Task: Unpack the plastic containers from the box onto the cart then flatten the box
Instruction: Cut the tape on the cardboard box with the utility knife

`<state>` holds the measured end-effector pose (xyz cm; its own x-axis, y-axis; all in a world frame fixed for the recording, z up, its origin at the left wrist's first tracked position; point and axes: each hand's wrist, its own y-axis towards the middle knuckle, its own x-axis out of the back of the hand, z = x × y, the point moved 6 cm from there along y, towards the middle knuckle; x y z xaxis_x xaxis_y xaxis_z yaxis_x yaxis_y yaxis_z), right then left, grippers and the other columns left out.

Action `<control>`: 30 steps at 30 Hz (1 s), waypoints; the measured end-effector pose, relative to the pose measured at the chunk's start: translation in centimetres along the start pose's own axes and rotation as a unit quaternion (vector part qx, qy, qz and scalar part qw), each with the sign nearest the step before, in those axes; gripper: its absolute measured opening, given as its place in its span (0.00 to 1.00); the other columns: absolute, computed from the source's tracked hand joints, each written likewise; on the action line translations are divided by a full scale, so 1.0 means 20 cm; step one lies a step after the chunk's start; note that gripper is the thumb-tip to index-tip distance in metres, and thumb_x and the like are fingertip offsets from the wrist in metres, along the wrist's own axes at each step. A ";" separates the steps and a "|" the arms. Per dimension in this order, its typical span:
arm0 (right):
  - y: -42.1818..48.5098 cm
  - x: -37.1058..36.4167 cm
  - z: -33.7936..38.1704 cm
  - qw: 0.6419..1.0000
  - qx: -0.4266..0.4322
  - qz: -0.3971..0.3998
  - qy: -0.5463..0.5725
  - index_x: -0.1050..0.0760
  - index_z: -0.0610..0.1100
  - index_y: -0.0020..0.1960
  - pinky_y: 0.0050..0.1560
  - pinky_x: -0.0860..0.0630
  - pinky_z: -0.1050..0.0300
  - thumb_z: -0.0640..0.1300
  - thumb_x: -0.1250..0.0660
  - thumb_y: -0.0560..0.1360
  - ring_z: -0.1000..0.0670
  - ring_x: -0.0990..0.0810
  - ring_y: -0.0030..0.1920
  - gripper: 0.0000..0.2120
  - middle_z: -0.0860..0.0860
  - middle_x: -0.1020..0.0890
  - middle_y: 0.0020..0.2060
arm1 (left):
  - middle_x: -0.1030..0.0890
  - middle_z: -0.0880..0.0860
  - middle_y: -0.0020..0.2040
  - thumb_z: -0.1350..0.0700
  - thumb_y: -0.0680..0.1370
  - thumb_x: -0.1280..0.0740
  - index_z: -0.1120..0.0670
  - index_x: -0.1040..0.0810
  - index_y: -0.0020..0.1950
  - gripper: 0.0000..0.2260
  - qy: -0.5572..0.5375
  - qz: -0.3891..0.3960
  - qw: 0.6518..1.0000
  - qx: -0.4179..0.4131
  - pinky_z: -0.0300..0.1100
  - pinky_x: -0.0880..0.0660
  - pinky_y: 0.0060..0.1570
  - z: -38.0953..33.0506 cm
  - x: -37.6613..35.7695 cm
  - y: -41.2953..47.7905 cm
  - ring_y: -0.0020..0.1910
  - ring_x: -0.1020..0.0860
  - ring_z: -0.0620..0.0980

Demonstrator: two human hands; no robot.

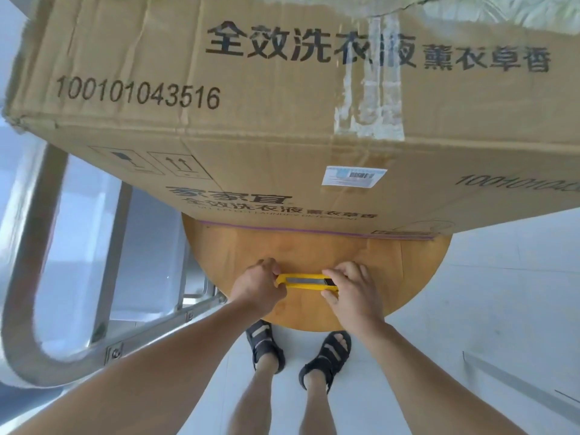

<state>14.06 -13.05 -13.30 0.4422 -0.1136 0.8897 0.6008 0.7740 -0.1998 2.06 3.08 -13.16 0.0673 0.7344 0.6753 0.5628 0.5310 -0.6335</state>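
A: Big brown cardboard box (282,120), clear tape (370,105) on its side, sits on round wooden table (314,255). Steel cart (47,277) left of box.
B: Hands?
A: Just below box. Left hand (260,285) curled round one end of yellow utility knife (306,281), right hand (351,290) pinching the slider end.
B: Risk?
A: Blade driven deep could cut containers inside. Fingers sit close to the blade.

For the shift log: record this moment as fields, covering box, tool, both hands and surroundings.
box: cardboard box, standing on the table, taped, not flattened
tool: yellow utility knife, held level over the table
left hand: grips the knife's left end
right hand: pinches its right end
beside: metal cart frame, at left
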 end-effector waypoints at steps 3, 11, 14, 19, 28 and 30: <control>-0.01 -0.01 0.01 1.000 -0.006 0.006 -0.008 0.17 0.47 0.54 0.40 0.20 0.52 0.47 0.18 0.62 0.45 0.23 0.47 0.22 0.51 0.21 0.47 | 0.23 0.48 0.54 0.53 0.75 0.32 0.51 0.25 0.58 0.13 0.006 0.001 1.000 0.005 0.45 0.24 0.48 0.00 -0.01 0.00 0.52 0.23 0.51; 0.00 0.27 0.11 0.999 -0.021 0.022 -0.018 0.22 0.44 0.63 0.56 0.23 0.48 0.48 0.26 0.72 0.43 0.24 0.58 0.21 0.48 0.22 0.57 | 0.26 0.49 0.65 0.50 0.77 0.33 0.50 0.28 0.69 0.20 0.042 -0.008 0.997 -0.064 0.47 0.25 0.58 -0.18 0.22 -0.15 0.64 0.26 0.51; 0.00 0.51 0.23 1.000 0.009 0.008 0.007 0.21 0.43 0.62 0.58 0.24 0.48 0.47 0.29 0.76 0.44 0.23 0.57 0.16 0.48 0.21 0.56 | 0.24 0.48 0.63 0.50 0.78 0.34 0.50 0.24 0.66 0.16 0.042 -0.048 0.989 -0.135 0.46 0.24 0.56 -0.34 0.45 -0.30 0.62 0.24 0.50; -0.08 1.01 0.50 0.989 0.063 -0.125 0.052 0.17 0.45 0.51 0.47 0.22 0.53 0.51 0.38 0.77 0.48 0.19 0.48 0.14 0.52 0.18 0.46 | 0.18 0.47 0.51 0.53 0.78 0.35 0.51 0.18 0.55 0.09 0.022 -0.143 0.956 -0.255 0.43 0.23 0.46 -0.59 0.90 -0.63 0.48 0.19 0.49; -0.13 1.70 0.78 0.953 0.144 -0.264 0.041 0.18 0.43 0.52 0.46 0.21 0.52 0.49 0.39 0.78 0.49 0.20 0.48 0.14 0.52 0.18 0.46 | 0.18 0.48 0.54 0.52 0.80 0.37 0.53 0.19 0.59 0.12 0.006 -0.272 0.888 -0.372 0.44 0.19 0.46 -0.92 1.58 -0.90 0.49 0.21 0.45; -0.08 1.79 0.76 0.962 0.108 -0.248 0.033 0.20 0.44 0.58 0.50 0.21 0.51 0.51 0.40 0.79 0.49 0.20 0.54 0.16 0.51 0.19 0.53 | 0.23 0.50 0.65 0.49 0.81 0.38 0.53 0.24 0.66 0.16 0.070 -0.242 0.904 -0.345 0.47 0.22 0.56 -0.99 1.64 -0.85 0.59 0.24 0.48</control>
<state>18.74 -8.91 25.05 0.1832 -0.5359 0.8242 0.5997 0.7252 0.3382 10.98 9.73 27.32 -0.2485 0.4008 0.8818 0.9308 0.3508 0.1028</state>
